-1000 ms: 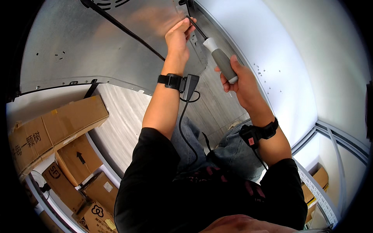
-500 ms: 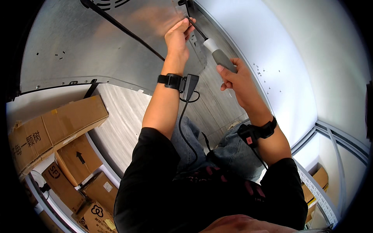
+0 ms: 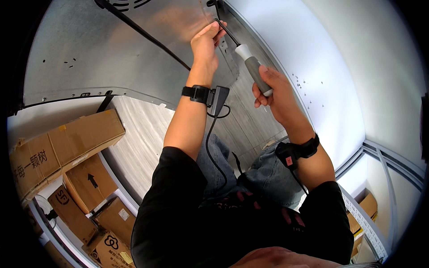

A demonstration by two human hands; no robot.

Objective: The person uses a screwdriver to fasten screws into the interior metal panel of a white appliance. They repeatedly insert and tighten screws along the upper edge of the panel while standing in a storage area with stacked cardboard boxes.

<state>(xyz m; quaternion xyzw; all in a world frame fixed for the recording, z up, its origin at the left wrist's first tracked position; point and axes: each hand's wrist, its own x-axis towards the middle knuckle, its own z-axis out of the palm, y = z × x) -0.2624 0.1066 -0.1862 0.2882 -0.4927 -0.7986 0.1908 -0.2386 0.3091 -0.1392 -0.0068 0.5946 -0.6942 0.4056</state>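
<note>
My right hand (image 3: 278,91) is closed around a screwdriver (image 3: 254,71) with a grey handle and white collar; the thumb lies along the handle and its butt end shows. The dark shaft slants up and left to the edge of a large metal panel (image 3: 120,58). Up there my left hand (image 3: 205,42) is closed in a pinch at the shaft's tip end, beside the panel. What the tip meets is too small to make out. A black cable (image 3: 147,36) crosses the panel left of my left hand.
Cardboard boxes (image 3: 89,178) are stacked on a shelf at the left. A white wall-like panel (image 3: 330,67) rises close by my right hand. Black straps with small devices (image 3: 199,94) sit on both wrists, a cord trailing down. Grey plank flooring (image 3: 138,129) lies below.
My right hand has shifted its grip: the thumb is turned further along the handle and the butt end now shows. My left hand has barely moved.
</note>
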